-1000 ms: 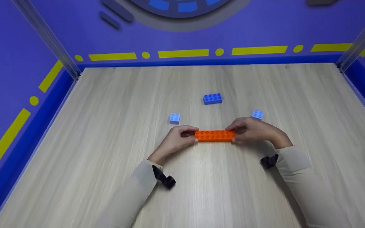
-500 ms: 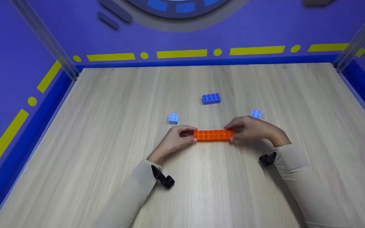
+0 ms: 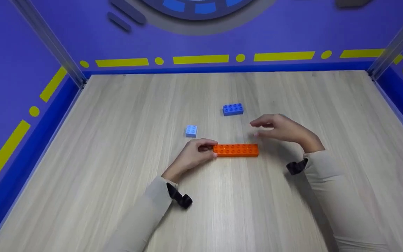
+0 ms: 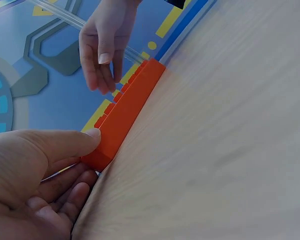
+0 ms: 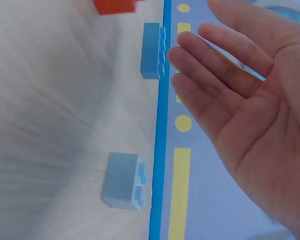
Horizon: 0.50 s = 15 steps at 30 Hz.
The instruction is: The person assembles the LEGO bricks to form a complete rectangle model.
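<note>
A long orange toy building brick [image 3: 235,150] lies studs up on the table. My left hand [image 3: 195,154] pinches its left end between thumb and fingers; the left wrist view shows the thumb [image 4: 75,144] on the brick's near side. My right hand [image 3: 283,130] is lifted off the table beyond the brick's right end, holding nothing. In the right wrist view the palm faces the camera with loosely extended fingers [image 5: 205,95]. A light blue brick [image 5: 124,181] sits below that hand, hidden behind it in the head view.
A darker blue brick [image 3: 233,109] lies farther back on the wooden table [image 3: 135,115]. Another small light blue brick [image 3: 191,131] is just beyond my left hand. Purple-blue walls with yellow markings [image 3: 200,59] border the table at the back and sides.
My right hand has let go of the orange brick's right end and risen up and away from it. The left hand keeps its pinch, and the brick stays in place.
</note>
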Tool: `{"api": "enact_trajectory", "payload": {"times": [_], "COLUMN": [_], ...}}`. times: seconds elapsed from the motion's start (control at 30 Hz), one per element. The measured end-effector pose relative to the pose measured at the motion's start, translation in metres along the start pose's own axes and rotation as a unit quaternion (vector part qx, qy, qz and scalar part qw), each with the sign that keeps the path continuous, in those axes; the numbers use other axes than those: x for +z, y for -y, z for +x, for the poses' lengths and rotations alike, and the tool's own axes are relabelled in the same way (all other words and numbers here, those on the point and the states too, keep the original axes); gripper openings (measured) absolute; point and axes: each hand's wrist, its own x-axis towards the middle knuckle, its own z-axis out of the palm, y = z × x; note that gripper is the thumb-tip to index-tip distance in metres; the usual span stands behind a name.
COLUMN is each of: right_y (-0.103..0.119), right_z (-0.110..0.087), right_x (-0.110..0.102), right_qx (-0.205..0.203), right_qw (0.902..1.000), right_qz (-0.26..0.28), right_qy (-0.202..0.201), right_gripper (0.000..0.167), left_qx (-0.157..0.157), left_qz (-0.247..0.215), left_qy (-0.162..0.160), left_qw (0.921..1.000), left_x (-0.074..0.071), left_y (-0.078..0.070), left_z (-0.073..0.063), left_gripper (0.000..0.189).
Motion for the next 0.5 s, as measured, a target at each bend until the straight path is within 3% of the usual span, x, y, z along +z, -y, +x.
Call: {"api": "enact_trajectory", "payload": {"times": [0.23,0.5], "right_y": [0.000,0.001], "right_z": [0.011,0.025], "right_x": [-0.008,-0.012], "right_qx": [-0.002,0.017], "right_qw": [0.9990,0.9985], "right_qz": [-0.028,-0.041], "right_qy": [-0.034,-0.032], "right_gripper": [0.040,0.045], "left_qx": [0.013,0.003], "left_qz": [0.005,-0.002], "left_qy": [-0.002,-0.008], "left_qw": [0.9999,1.0000], "left_x": [-0.001,0.002], "left_y": [-0.001,0.000], "left_z": [0.002,0.000], "left_gripper": [0.038,0.037]}}
